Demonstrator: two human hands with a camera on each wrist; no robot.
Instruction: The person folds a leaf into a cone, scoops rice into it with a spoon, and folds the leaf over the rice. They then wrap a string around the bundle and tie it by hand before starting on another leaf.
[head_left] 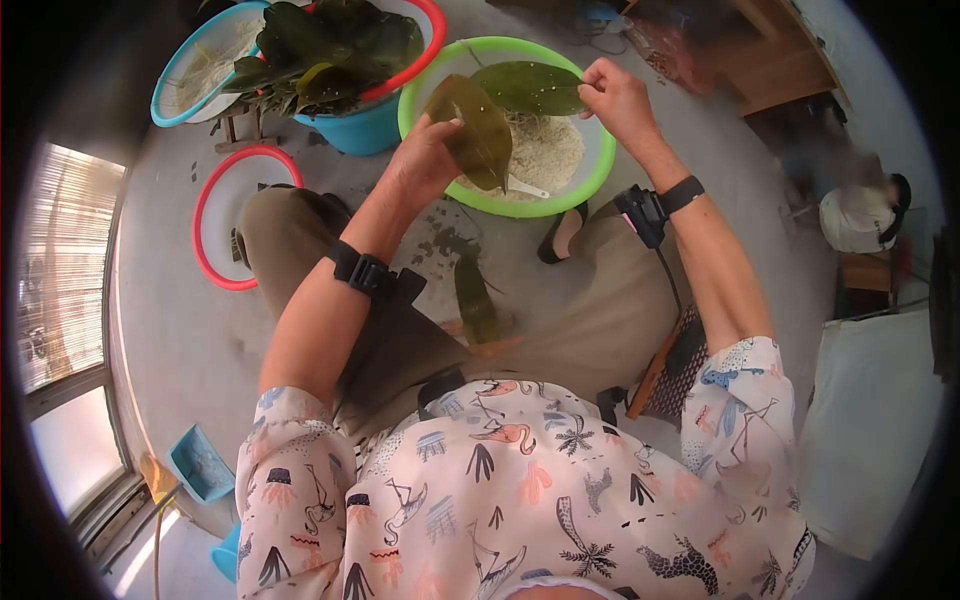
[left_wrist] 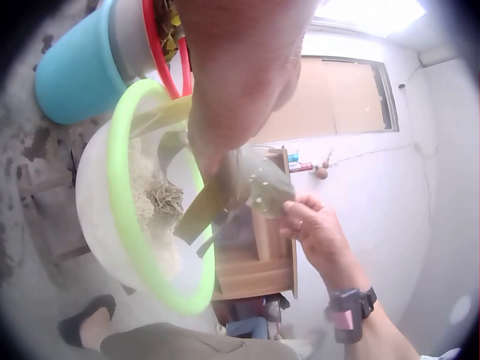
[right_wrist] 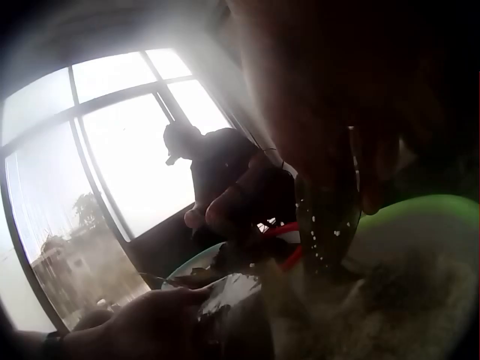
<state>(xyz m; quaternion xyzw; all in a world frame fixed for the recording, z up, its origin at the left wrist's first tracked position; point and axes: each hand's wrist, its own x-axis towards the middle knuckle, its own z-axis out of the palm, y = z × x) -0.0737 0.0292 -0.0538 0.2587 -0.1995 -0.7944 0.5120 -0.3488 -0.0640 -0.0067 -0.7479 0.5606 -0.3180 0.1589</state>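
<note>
Over a green-rimmed basin point(head_left: 607, 165) of rice point(head_left: 550, 150), each hand has hold of a broad green leaf. The left hand point(head_left: 425, 160) grips a brownish-green leaf point(head_left: 470, 125), thumb lying on its face. Out to the right, the right hand point(head_left: 617, 100) pinches the end of a darker leaf point(head_left: 530, 88) between thumb and fingertips. White grains dot this second leaf, which stretches toward the left hand and overlaps the first in the head view. A white spoon point(head_left: 527, 188) lies in the rice, and thin dry strands point(left_wrist: 165, 196) rest there in the left wrist view.
Behind the left arm stands a blue bucket point(head_left: 350, 135) under a red-rimmed basin point(head_left: 435, 25) heaped with leaves point(head_left: 340, 45). Beside it is a blue-rimmed basin point(head_left: 165, 85). Another red-rimmed basin point(head_left: 205, 215) sits on the floor. A second person point(right_wrist: 232, 165) is near the windows.
</note>
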